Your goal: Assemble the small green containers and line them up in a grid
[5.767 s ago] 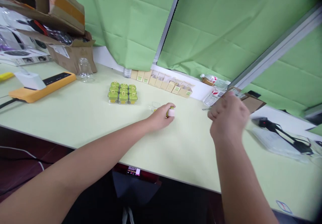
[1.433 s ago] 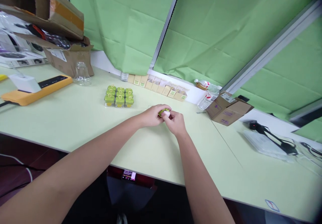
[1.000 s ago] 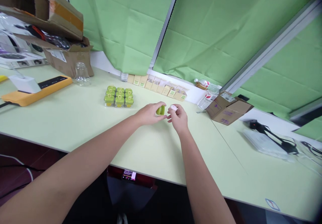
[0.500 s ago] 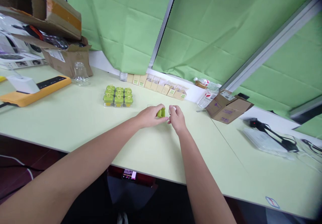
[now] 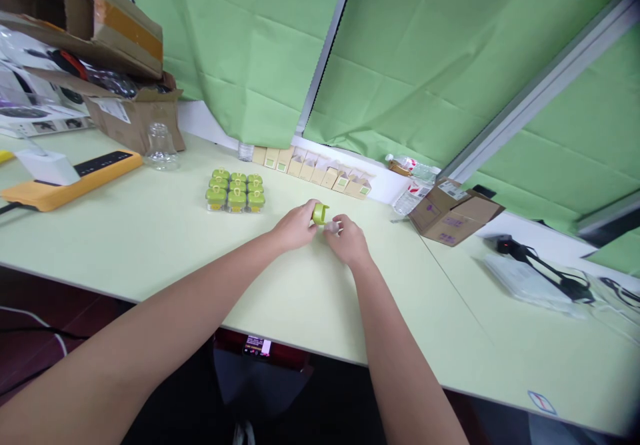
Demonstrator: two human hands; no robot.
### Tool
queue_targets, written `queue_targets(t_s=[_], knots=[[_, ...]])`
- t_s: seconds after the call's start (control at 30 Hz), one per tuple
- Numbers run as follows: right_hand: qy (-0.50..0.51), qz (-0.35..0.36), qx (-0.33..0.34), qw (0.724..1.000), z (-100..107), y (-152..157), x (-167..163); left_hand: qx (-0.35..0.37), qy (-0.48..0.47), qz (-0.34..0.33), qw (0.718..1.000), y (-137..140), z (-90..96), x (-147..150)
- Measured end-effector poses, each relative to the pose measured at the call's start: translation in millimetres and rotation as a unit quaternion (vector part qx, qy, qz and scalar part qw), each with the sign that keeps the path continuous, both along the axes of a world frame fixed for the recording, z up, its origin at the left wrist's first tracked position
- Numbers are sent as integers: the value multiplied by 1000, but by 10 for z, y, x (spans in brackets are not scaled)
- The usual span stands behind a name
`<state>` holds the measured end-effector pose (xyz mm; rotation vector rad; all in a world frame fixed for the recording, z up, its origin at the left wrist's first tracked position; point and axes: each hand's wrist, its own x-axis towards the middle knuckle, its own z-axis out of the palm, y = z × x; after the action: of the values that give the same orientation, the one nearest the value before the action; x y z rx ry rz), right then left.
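Note:
My left hand (image 5: 299, 225) grips a green plastic lid (image 5: 320, 214), tilted so that its hollow side faces right. Close by on the right, my right hand (image 5: 349, 240) pinches a small whitish, translucent piece (image 5: 332, 227) whose kind I cannot make out. The piece is just below and right of the lid; whether they touch is unclear. Beyond my left forearm, several small clear jars with green lids (image 5: 237, 199) stand in a tight block on the pale table (image 5: 300, 298).
Small tan boxes (image 5: 310, 167) line the wall. At right are plastic bottles (image 5: 411, 195), a cardboard box (image 5: 453, 213) and a black cabled device (image 5: 545, 268). An orange power strip (image 5: 105, 170), a clear plastic bottle (image 5: 161, 148) and cardboard boxes (image 5: 133, 122) stand at left.
The green lid has turned in my left hand and its open side shows more to the right. My right hand has dropped slightly and turned, bringing the whitish piece lower and left.

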<state>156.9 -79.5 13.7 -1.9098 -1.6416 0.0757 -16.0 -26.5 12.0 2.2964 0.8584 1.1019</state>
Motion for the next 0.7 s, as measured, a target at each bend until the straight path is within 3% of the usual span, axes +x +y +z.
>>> queue_targets(t_s=[0.17, 0.53, 0.7], knots=[[-44, 14, -69, 997, -27, -15, 4, -5, -19, 25, 999, 28, 11, -1], [-58, 20, -69, 996, -17, -19, 5, 3, -12, 19, 1000, -8, 18, 13], [-64, 22, -69, 995, -45, -4, 18, -9, 32, 23, 999, -10, 10, -9]])
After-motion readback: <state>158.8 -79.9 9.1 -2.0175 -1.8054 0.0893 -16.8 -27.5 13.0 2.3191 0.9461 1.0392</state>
